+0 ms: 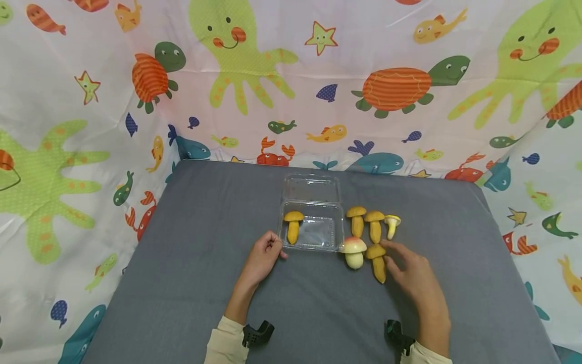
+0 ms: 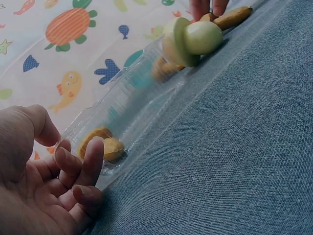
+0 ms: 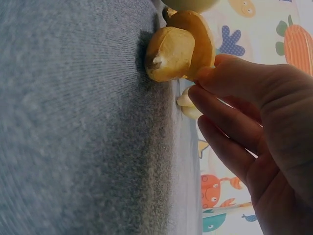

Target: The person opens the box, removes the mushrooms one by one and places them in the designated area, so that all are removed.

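Observation:
A clear plastic clamshell box (image 1: 318, 247) lies with its lid raised or folded back, and one yellow-brown toy mushroom (image 1: 293, 231) sits in its left side. My left hand (image 1: 264, 255) pinches the box's front left corner with thumb and index finger; the other fingers curl loosely in the left wrist view. To the right of the box, my right hand (image 1: 416, 275) has thumb and fingertips at the cap of a yellow mushroom (image 3: 170, 53), which lies on the cloth, stem toward me. A pale mushroom with a reddish cap (image 1: 354, 253) lies just left of it, by the box's corner.
Behind those lie two more yellow mushrooms, the left one (image 1: 356, 222) and the middle one (image 1: 375, 226), plus a smaller pale-stemmed mushroom (image 1: 392, 226). Grey cloth (image 1: 204, 212) covers the table. A curtain (image 1: 318, 76) with sea animals hangs along the back and sides.

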### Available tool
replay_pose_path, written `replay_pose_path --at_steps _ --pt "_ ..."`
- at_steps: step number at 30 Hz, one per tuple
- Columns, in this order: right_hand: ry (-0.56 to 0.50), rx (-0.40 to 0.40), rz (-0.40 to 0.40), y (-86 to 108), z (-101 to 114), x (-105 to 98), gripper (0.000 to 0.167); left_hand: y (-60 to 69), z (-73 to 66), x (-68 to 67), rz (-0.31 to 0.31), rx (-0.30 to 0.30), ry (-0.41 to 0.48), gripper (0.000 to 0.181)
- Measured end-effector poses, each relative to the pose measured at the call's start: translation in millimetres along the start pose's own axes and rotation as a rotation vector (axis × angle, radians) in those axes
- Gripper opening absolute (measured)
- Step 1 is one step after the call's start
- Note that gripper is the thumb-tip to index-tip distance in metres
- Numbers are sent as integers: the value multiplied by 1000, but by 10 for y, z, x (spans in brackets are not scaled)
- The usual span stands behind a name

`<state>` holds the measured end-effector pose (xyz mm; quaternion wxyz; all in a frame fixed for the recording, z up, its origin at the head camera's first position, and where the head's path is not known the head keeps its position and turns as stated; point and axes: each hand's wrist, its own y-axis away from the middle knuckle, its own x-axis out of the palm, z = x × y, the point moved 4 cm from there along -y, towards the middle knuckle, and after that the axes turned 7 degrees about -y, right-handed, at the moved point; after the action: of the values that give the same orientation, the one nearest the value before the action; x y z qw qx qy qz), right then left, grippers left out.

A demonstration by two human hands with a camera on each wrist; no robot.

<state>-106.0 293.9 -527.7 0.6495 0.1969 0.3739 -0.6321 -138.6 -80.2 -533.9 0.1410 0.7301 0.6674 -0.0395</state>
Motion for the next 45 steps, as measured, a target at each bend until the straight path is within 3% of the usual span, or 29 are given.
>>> replay_pose_path --at_steps 8,22,29,36,42,45 --pt "29 20 -24 3 24 -67 45 -99 265 23 -7 -1 -12 14" --pt "73 47 -110 -46 75 -180 37 -144 252 31 19 47 -25 14" --pt "62 -41 -206 -118 176 -207 32 -154 243 29 24 48 -27 15" --pt "52 -75 -230 -190 253 -211 32 -156 267 26 14 39 -23 15" --pt "45 -158 -276 -236 323 -196 35 -150 312 31 10 31 -5 15" --pt "52 -189 -287 -283 371 -187 36 -102 219 21 5 19 -6 15"
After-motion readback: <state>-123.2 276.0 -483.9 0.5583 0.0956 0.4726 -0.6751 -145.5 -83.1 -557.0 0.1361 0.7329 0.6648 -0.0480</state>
